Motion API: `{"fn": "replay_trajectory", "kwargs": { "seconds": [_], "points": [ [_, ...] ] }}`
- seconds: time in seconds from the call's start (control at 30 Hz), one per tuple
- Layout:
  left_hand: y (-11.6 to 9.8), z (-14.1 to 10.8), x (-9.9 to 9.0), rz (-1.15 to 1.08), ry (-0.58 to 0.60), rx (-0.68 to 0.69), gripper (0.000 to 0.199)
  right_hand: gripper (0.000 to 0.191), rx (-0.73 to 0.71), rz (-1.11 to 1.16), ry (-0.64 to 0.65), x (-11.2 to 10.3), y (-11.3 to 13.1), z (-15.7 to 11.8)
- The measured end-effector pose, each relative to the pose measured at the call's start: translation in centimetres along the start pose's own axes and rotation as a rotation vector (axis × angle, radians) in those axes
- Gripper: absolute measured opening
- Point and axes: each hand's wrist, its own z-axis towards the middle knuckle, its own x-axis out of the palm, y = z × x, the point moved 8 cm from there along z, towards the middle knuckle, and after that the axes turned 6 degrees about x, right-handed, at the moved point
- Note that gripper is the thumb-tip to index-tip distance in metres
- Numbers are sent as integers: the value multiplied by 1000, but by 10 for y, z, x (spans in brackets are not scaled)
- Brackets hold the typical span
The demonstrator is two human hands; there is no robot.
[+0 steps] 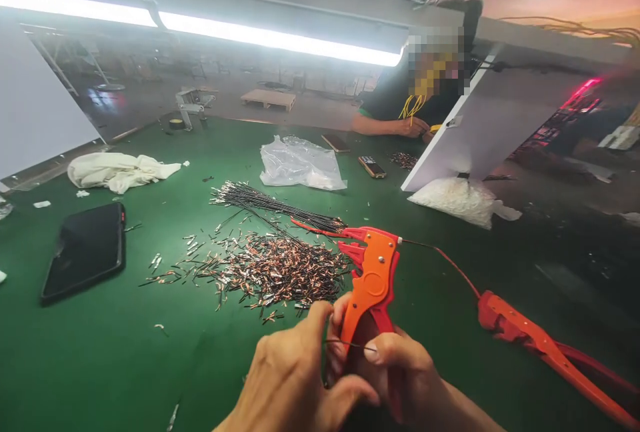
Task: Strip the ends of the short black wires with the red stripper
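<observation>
Head view: right hand (400, 369) is closed around the handles of an orange plastic wire stripper (373, 279), held upright over the green table mat (100, 352). Left hand (295, 379) has its fingers curled, pinching a thin dark wire (350, 344) just beside the stripper handles. A pile of cut copper wire bits (270, 272) lies just beyond, a bundle of dark wires (270, 204) behind it. A black phone (85, 249) lies far left. A second red stripper (545, 349) lies at right. A co-worker's hand (413, 127) is across the table.
</observation>
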Motion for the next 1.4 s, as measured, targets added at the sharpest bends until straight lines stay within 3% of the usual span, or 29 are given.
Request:
{"fn": "replay_trajectory", "kwargs": {
  "seconds": [0.1,0.17,0.3,0.43,0.53,0.6,0.73,0.83,0.93,1.13,1.4],
  "points": [
    [10,-7,22,120,139,-113,38,39,-1,-123,-26,5,4,0],
    [16,-9,30,166,202,-153,38,43,17,-235,-36,7,4,-1],
    [22,-6,29,187,296,-160,47,47,30,-213,-28,4,-1,1],
    [21,-2,21,85,349,-219,35,51,72,-151,-49,-3,-4,1],
    [21,1,8,-40,222,-240,24,48,142,-74,-45,-5,-5,-1],
    [27,2,-9,-47,36,-257,14,41,85,-24,-24,-6,1,-2],
    [36,0,-53,51,-394,-177,27,37,144,40,72,-6,-9,-4],
    [38,-5,-77,109,-563,-122,20,42,159,15,121,-9,-18,-4],
    [32,-6,-88,127,-590,-58,13,44,123,3,164,-10,-19,-3],
    [8,-2,-90,185,-512,219,18,43,123,-13,172,-8,-18,-3],
    [11,-2,-93,222,-462,233,23,40,135,-105,207,-6,-18,-8]
  ]
}}
